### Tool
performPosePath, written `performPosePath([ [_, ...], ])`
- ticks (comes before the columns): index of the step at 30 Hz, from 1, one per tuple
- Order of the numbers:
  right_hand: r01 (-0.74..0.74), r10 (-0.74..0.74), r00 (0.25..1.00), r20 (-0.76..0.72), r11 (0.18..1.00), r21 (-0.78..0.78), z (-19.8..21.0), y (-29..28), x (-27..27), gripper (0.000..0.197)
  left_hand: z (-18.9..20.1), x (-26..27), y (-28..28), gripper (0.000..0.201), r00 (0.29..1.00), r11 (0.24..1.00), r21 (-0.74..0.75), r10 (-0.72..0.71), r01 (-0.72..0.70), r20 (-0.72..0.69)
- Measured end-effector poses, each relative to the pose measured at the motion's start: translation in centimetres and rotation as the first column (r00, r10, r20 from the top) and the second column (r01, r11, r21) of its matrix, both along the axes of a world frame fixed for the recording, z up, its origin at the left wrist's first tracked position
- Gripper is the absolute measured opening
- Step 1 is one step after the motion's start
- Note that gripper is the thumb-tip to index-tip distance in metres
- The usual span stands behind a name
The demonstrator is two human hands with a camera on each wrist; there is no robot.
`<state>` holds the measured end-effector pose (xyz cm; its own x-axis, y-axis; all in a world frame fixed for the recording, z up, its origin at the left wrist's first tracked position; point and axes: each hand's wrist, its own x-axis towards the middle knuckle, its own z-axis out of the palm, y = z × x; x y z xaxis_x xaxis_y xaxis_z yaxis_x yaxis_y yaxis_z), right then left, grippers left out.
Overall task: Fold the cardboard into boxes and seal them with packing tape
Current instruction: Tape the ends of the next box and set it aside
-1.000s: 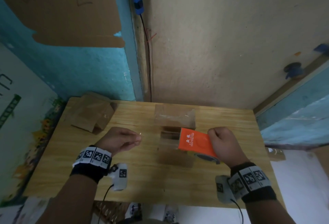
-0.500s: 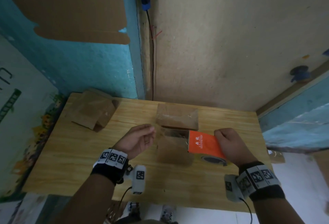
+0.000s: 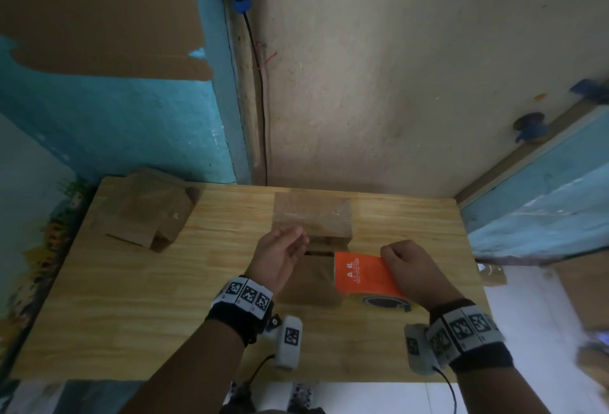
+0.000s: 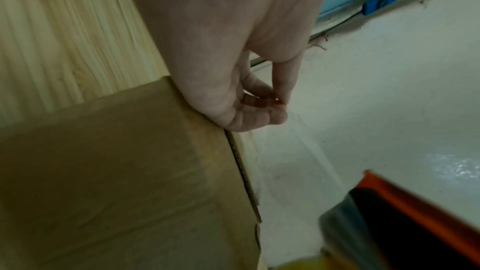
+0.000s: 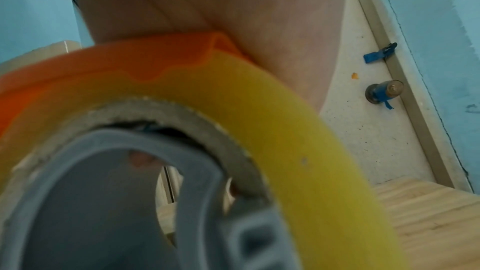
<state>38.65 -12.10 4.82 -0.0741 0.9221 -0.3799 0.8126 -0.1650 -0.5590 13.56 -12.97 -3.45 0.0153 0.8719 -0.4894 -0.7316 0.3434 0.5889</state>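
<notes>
A brown cardboard box (image 3: 308,285) (image 4: 116,171) stands open at the middle of the wooden table (image 3: 131,315). Its far flap (image 3: 313,216) is raised and shiny with clear tape. My left hand (image 3: 280,255) is at the box's far left corner; its fingertips (image 4: 270,108) meet the thumb in a pinch on what looks like the end of a clear tape strip. My right hand (image 3: 408,268) grips an orange tape dispenser (image 3: 362,277) (image 4: 415,213) over the box's right side. The yellowish tape roll (image 5: 259,100) fills the right wrist view.
A pile of folded cardboard (image 3: 145,216) lies at the table's far left corner. The table butts against a beige wall (image 3: 395,100) at the back. A small cardboard piece (image 3: 491,275) lies beyond the right edge. Bare wood shows on the left and at the near edge.
My left hand has moved right and forward, from bare table left of the box to the box's far left corner. The right hand and dispenser have stayed over the box's right side.
</notes>
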Motion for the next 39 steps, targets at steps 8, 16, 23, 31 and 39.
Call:
performPosePath([
  [8,0.131,-0.110,0.961,-0.252,0.989,0.067,0.2,1.1,-1.3,0.046,-1.2,-0.2,-0.1,0.008,0.997,0.991,-0.116,-0.073,0.070,-0.026],
  [16,0.115,-0.111,0.955,-0.274,0.993,-0.002,-2.1,2.3,-4.6,0.048,-1.4,-0.8,-1.1,0.002,0.989,0.979,-0.145,-0.145,0.141,-0.015],
  [23,0.137,-0.149,0.947,-0.284,0.989,-0.062,-2.0,1.4,-4.2,0.046,-1.2,-5.4,-1.5,0.008,0.969,0.974,-0.139,-0.200,0.180,-0.144],
  [31,0.089,-0.085,0.971,-0.223,0.996,0.005,-2.3,0.3,-4.6,0.045,1.2,-15.4,-0.7,0.037,0.904,0.974,-0.018,-0.218,0.227,-0.369],
  [39,0.082,-0.078,0.973,-0.218,0.997,0.010,-2.6,-0.4,-4.7,0.045,-3.3,-11.7,-2.6,0.012,0.657,0.894,-0.321,-0.448,0.313,-0.606],
])
